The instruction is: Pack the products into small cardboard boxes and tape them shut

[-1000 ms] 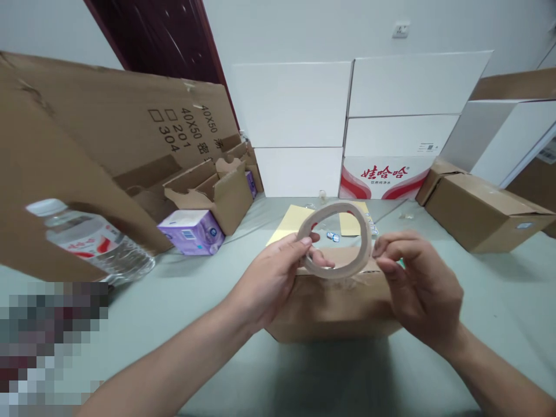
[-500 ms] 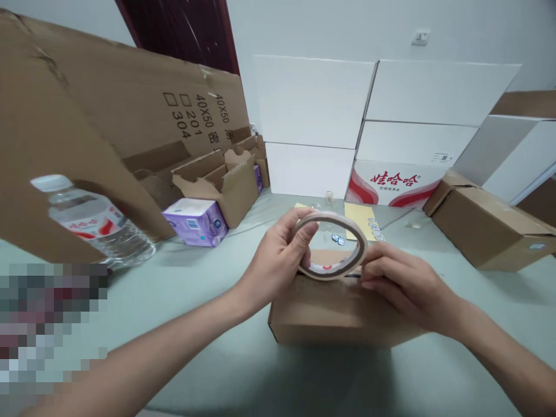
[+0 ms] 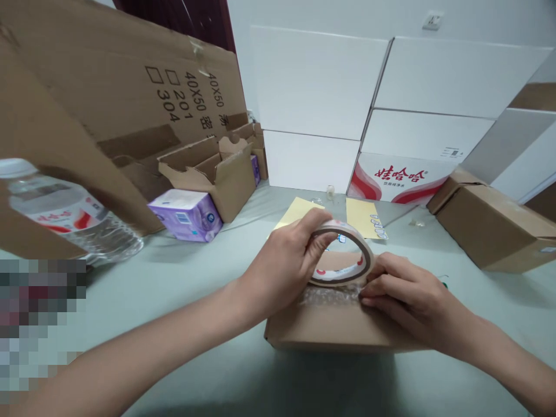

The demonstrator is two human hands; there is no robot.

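Left hand (image 3: 289,260) grasps 1 tilted tape roll (image 3: 341,274) at lower centre, white inside with red marks; right hand (image 3: 412,294) pinches something unclear.

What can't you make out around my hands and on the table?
In the head view:
- Right hand: whether its fingertips grip anything; its own fingers hide this.
- Cardboard box: part of its top, hidden by the tape roll and left hand.
- White carton: fine print, too small.
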